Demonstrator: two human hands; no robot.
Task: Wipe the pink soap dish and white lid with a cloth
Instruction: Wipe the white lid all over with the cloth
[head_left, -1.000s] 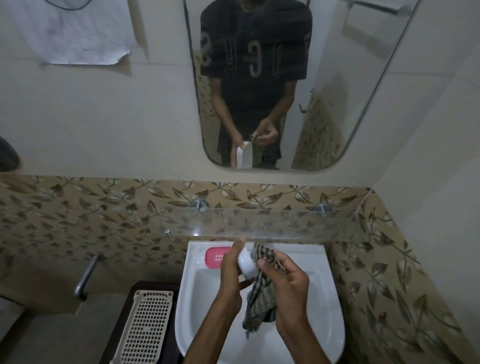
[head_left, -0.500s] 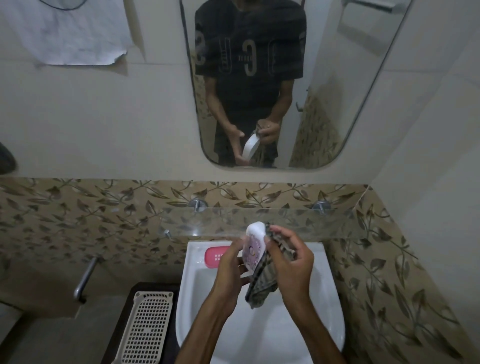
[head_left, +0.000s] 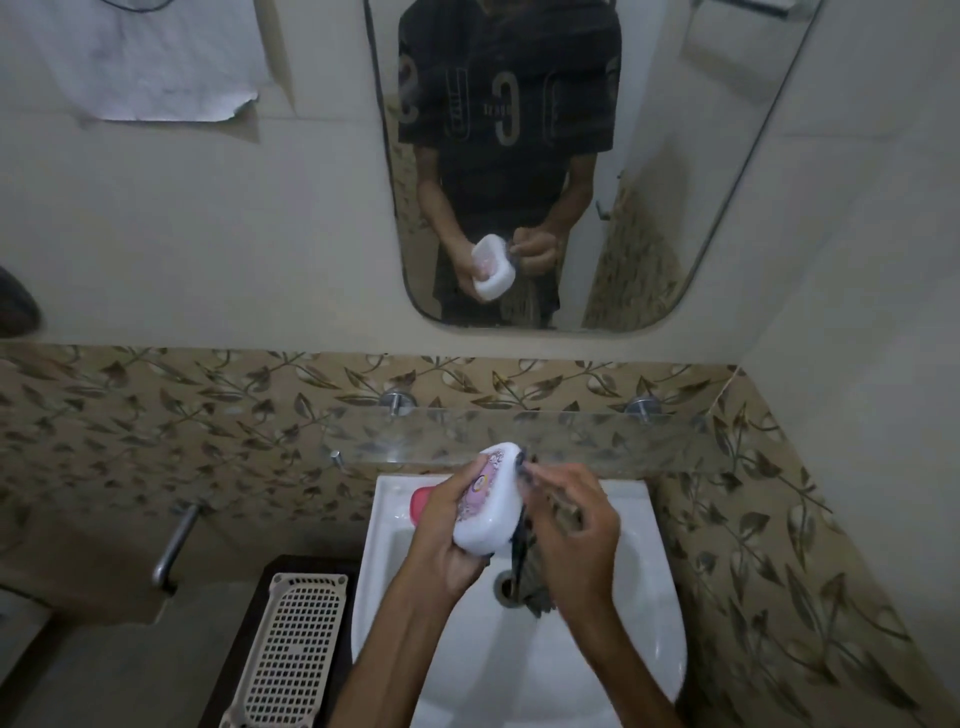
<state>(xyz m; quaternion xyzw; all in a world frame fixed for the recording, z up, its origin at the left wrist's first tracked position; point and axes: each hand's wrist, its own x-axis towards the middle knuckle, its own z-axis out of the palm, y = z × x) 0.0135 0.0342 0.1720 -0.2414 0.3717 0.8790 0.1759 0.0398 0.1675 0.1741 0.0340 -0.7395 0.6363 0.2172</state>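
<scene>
My left hand (head_left: 441, 540) grips the white lid (head_left: 493, 501), which has a pink printed pattern on its top and is tilted over the basin. My right hand (head_left: 566, 525) holds a dark checked cloth (head_left: 530, 577) against the lid's right edge; the cloth hangs down towards the drain. The pink soap dish (head_left: 420, 503) sits on the back left rim of the white sink (head_left: 639, 597), mostly hidden behind my left hand.
A glass shelf (head_left: 597, 434) juts from the patterned tile wall just above the sink. A mirror (head_left: 675, 156) hangs above it. A white perforated basket (head_left: 293, 649) rests on a dark stand left of the sink, and a metal pipe (head_left: 174, 540) sticks out of the wall.
The lid has turned from edge-on to showing its patterned top. Both hands with lid and cloth have risen to just below the glass shelf. My right hand wipes along the lid's right side.
</scene>
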